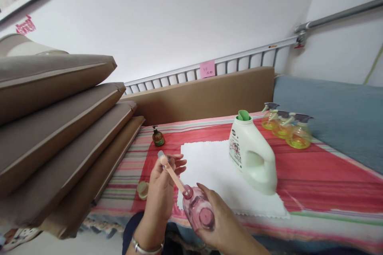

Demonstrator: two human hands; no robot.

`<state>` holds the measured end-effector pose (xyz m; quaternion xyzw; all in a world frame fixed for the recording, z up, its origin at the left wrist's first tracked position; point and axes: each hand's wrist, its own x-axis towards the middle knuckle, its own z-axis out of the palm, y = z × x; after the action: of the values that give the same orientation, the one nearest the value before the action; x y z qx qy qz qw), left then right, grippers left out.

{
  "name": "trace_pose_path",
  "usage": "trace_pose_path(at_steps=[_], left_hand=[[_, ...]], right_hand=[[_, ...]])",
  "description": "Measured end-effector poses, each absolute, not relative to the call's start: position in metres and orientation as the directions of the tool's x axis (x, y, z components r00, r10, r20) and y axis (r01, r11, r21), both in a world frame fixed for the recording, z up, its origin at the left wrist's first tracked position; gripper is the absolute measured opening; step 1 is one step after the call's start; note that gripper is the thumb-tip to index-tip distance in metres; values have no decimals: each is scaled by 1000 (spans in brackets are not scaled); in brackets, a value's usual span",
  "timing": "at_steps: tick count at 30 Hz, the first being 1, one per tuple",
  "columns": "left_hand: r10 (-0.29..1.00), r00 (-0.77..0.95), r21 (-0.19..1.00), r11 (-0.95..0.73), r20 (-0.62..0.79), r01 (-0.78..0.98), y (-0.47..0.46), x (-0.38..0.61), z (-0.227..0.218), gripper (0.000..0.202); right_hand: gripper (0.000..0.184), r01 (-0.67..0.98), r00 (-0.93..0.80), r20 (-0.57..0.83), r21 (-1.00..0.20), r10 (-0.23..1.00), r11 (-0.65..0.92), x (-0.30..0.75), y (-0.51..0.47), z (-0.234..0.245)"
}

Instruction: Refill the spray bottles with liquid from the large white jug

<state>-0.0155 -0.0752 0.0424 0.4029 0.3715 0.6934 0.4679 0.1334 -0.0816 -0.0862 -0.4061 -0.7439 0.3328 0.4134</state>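
My right hand [217,215] is wrapped round a clear pink bottle [199,211], which it holds tilted with the open neck pointing up and left. A long peach-coloured part with a greyish tip [174,176] runs from my left hand [161,187] down to the bottle's mouth; its exact kind is unclear. My left thumb side grips its upper end while the other fingers stretch out to the right. Beyond the bottle, a large pale green jug [254,155] with a green spout stands on a white cloth [203,163].
Several spray bottles [299,135] with yellow liquid stand at the right. A brown pump bottle [158,137] is at the back left, and a small pale round object [143,190] lies by my left wrist. Stacked brown cushions [68,127] fill the left side. Behind runs a padded board [203,91].
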Motion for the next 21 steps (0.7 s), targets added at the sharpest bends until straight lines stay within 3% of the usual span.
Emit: trace_pose_path(at_steps=[5, 11, 17, 21], left_hand=[[981, -153, 937, -163, 120, -309, -81, -13, 27, 21], [989, -117, 919, -131, 93, -372, -79, -24, 17, 37], [987, -101, 963, -148, 128, -225, -87, -27, 24, 31], [949, -173, 953, -285, 265, -100, -90, -36, 33, 25]], right_hand=[[75, 376, -350, 372, -785, 860, 492, 138, -84, -56], [86, 350, -380, 348, -803, 857, 482, 138, -88, -46], [88, 332, -376, 299, -840, 877, 428, 136, -89, -47], [88, 360, -386, 260, -841, 885, 405, 136, -89, -47]])
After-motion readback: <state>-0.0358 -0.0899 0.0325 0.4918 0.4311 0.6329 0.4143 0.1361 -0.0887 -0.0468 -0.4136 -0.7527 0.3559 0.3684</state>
